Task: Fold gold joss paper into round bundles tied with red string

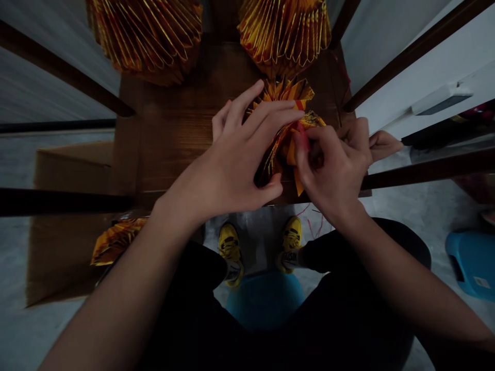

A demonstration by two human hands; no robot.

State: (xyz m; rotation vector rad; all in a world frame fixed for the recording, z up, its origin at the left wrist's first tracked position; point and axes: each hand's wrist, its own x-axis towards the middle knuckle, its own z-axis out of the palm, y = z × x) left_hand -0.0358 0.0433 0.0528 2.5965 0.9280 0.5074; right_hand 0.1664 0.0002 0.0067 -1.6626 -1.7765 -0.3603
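A pleated gold and orange folded-paper piece [284, 90] lies near the front of a brown wooden surface. My left hand [243, 149] is spread over its left side, fingers stretched out and thumb apart; the fingertips touch or hover just above the paper. Thumb and index finger of my right hand [332, 159] are pinched together at the paper's right side, on a bit of red string [303, 136]. Both hands hide much of the paper's middle and where the string runs.
Two larger pleated gold paper pieces [145, 36] stand on the wooden surface [170, 129] at the back. Dark wooden bars [417, 56] flank it. At left are an open cardboard box [65, 226] and another pleated piece [118, 237]. Red string scraps [315, 226] lie on the floor; a blue stool [474, 263] stands right.
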